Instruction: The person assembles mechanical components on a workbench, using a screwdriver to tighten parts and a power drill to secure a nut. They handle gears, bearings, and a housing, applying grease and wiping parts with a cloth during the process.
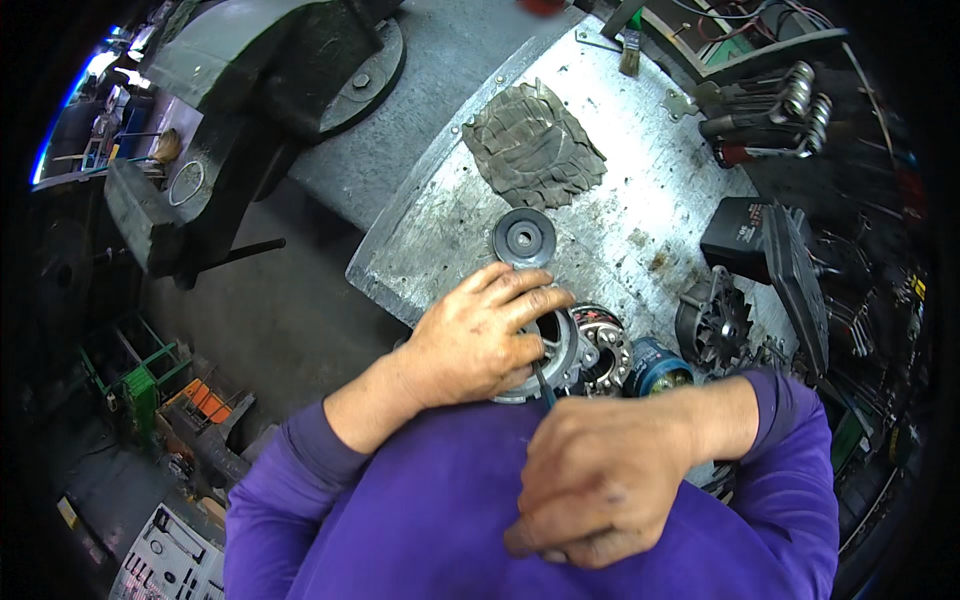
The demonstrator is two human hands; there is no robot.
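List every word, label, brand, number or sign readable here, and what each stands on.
Black box: small reddish print on its side; wording not copied here.
Blue can: any lettering is too small and blurred to read.
Nothing else looks legible.

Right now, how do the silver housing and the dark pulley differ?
The silver housing is pale; the dark pulley is blackish grey. The left hand partly covers the housing, while nearly all of the pulley shows. The housing has a wide opening; the pulley, a small centre hole. Both look rounded.
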